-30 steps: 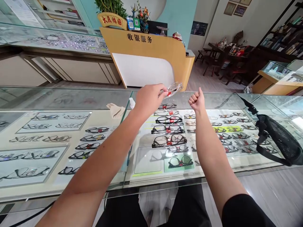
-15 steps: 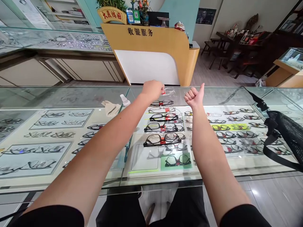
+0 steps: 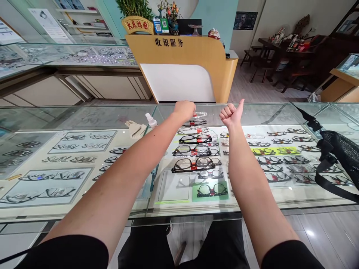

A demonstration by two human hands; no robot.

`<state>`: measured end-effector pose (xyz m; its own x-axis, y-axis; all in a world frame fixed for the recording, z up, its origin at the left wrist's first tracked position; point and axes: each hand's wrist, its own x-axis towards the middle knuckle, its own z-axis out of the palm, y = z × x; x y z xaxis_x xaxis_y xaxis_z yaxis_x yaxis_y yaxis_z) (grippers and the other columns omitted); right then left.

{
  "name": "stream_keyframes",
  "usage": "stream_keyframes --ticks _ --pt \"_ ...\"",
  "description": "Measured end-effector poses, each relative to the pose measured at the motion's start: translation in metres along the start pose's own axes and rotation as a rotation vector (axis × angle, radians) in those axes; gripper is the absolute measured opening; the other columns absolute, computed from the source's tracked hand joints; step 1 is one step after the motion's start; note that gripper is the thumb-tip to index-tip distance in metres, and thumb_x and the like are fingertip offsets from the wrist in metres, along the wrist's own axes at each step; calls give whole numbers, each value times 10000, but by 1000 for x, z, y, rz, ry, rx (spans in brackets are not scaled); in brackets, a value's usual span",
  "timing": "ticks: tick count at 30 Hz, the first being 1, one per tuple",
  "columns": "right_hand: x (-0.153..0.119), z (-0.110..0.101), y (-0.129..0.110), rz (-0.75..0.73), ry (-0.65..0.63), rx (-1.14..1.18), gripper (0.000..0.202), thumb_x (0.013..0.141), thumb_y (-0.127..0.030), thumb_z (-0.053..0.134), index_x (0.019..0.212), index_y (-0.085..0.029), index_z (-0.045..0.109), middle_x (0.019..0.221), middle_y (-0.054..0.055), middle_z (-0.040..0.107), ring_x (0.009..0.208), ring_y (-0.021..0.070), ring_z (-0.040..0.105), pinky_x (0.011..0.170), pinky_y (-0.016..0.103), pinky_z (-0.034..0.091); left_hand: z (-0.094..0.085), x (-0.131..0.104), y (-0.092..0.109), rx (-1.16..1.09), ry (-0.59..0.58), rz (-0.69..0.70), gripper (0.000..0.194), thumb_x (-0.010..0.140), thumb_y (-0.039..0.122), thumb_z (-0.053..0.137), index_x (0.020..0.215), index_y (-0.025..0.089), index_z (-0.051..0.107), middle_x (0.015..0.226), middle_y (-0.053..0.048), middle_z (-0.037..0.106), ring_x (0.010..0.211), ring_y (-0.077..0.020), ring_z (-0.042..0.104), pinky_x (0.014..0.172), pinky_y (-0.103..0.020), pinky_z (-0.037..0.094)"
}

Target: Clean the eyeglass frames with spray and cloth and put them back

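My left hand is closed in a fist over the far edge of the glass counter. Its fingertips are turned away, so I cannot see whether anything is in it. Right beside it lies a pair of clear-framed eyeglasses, partly covered by the hand. My right hand has its fingers curled into the palm and its thumb pointing up, with nothing in it. Between my forearms runs a column of eyeglasses with red tags, including a black-framed pair and another black-framed pair.
A spray bottle and a beige cloth lie left of my left forearm. At the right end is a black strapped bag. The glass display counter shows several more eyeglasses. Beyond it stands a wooden cashier desk.
The view has shifted slightly, so the counter and desk sit a little lower and further right. Both hands keep nearly the same pose and place.
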<state>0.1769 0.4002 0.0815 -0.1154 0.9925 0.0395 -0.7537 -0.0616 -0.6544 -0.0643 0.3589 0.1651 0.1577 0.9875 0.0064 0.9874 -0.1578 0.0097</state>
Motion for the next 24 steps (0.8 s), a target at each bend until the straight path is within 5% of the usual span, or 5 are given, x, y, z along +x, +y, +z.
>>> stream_keyframes --ticks 5,12,18,21,24 --pt "-1 -7 -3 -14 47 -88 813 1001 -994 211 667 -260 113 504 -65 162 468 126 132 448 305 199 -28 -80 15 -72 168 72 345 1074 415 621 1278 232 829 1151 -133 854 1158 -334 763 943 -396 509" --pt "-20 2 0 -123 166 -321 811 949 -1013 253 666 -274 74 449 -67 121 440 142 122 449 341 188 -45 -289 54 -533 154 205 295 1086 407 559 983 277 804 973 -50 832 908 -252 740 779 -373 443" --pt "-74 28 -1 -165 126 -463 815 897 -1033 268 674 -281 50 404 -64 79 388 147 107 414 358 156 69 -415 54 -1208 -47 -142 213 931 465 773 857 268 802 633 21 556 631 -173 478 666 -358 318" --pt "-108 29 -6 -164 131 -571 808 878 -1048 222 666 -288 51 392 -64 86 383 146 123 405 350 178 148 -436 52 -1696 -232 -634 242 732 322 952 718 207 740 604 34 523 604 -146 460 621 -313 318" --pt "-137 29 -5 -154 143 -699 809 860 -1068 232 655 -301 76 396 -75 110 397 139 136 411 339 191 206 -442 53 -1796 -280 -916 263 863 366 901 828 182 716 657 45 514 569 -121 444 579 -278 357"
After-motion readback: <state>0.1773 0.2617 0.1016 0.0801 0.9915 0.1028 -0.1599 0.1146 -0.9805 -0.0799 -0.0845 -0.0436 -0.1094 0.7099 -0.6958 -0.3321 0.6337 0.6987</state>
